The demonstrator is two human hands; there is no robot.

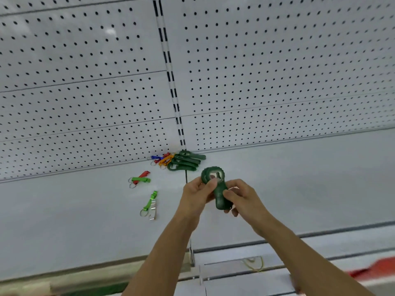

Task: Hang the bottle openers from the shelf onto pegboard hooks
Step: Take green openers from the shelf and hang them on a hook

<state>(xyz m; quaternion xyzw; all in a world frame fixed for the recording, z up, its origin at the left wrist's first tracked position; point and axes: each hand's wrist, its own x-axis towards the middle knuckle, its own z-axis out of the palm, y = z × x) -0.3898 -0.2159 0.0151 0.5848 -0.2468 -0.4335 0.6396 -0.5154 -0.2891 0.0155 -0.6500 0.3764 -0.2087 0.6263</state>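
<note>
Hands meet just above the shelf (277, 178), both clamped on one dark green bottle opener (217, 189). The left hand (197, 193) pinches its round, ridged head with thumb and fingers; the right hand (241, 197) grips the lower end of its handle. The opener's long axis runs from the right hand up and slightly left toward the pegboard (277, 71), head end farther from the person, so the head's opening already leads toward the wall, and the left hand sits nearer that end.

Left of the held opener, on the shelf, lie a light green keyring opener (149, 202) beside a silver one, and farther back a green and red pair (141, 178). Beyond the held opener, against the foot of the pegboard, rests a pile of dark green openers (186, 161) with a small cluster of coloured keyring openers (162, 159) touching its left side.

The pegboard rises behind all of this, white and perforated, split by a slotted upright (171, 82). No hook shows on it, so one presumably lies outside the frame.
</note>
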